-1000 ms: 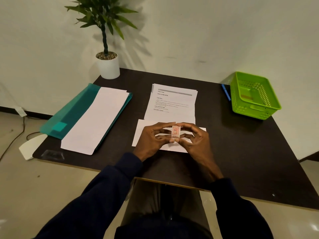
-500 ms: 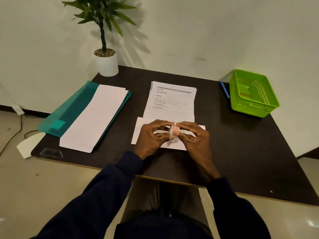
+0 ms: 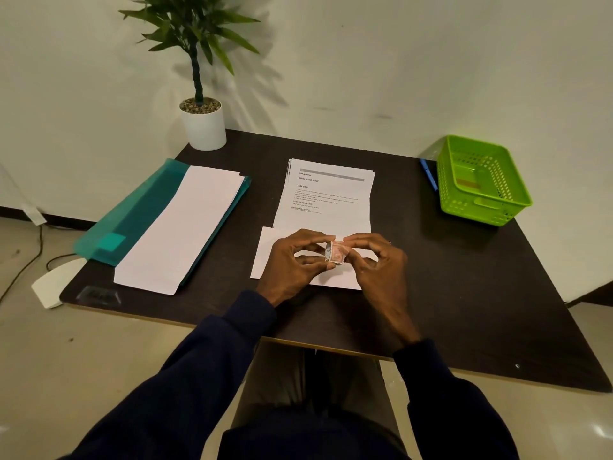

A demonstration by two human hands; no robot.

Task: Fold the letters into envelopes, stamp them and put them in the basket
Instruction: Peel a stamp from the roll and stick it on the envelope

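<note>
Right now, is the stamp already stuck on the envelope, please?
No, the stamp is pinched between the fingers of the left hand and right hand, over the envelope.

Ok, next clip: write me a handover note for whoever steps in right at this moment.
Hands: left hand and right hand both pinch one stamp, held over the envelope.
Things: letters stacked just behind the envelope; basket at far right, with no envelope showing in it.
Done: whether this envelope already holds a letter cannot be told.
Left: stick the stamp on, put the envelope in the basket, then do the other letters.
</note>
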